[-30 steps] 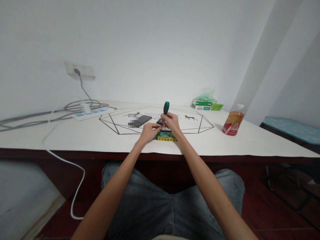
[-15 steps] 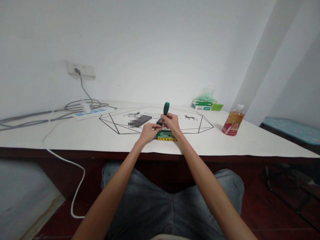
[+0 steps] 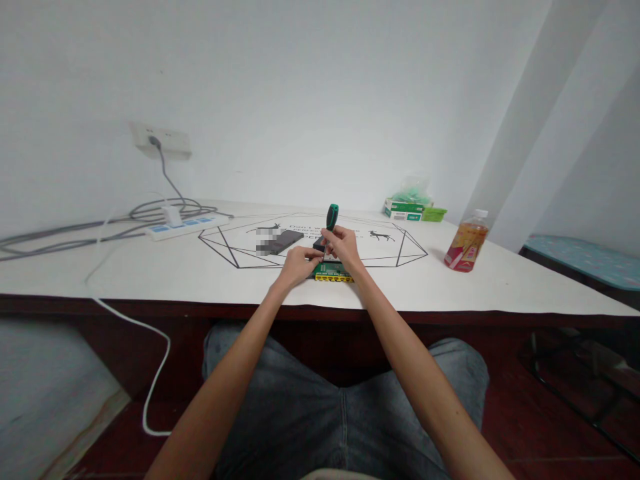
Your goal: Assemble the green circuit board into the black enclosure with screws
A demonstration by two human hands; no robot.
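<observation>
Both hands meet over a small green circuit board [image 3: 332, 271] lying flat on the white table [image 3: 150, 273] near its front edge. Right hand [image 3: 343, 245] is closed around the shaft of a green-handled screwdriver [image 3: 330, 223], which stands nearly upright with its tip down on the board. Left hand [image 3: 299, 263], fingers curled, pinches at the board's left end just beside the tip. Just beyond the left hand lies a dark phone [image 3: 285, 241]. Well off to the right stands a bottle [image 3: 466, 241]; farther back, a green box [image 3: 407, 209]. Far left, a power strip [image 3: 185, 227] rests.
</observation>
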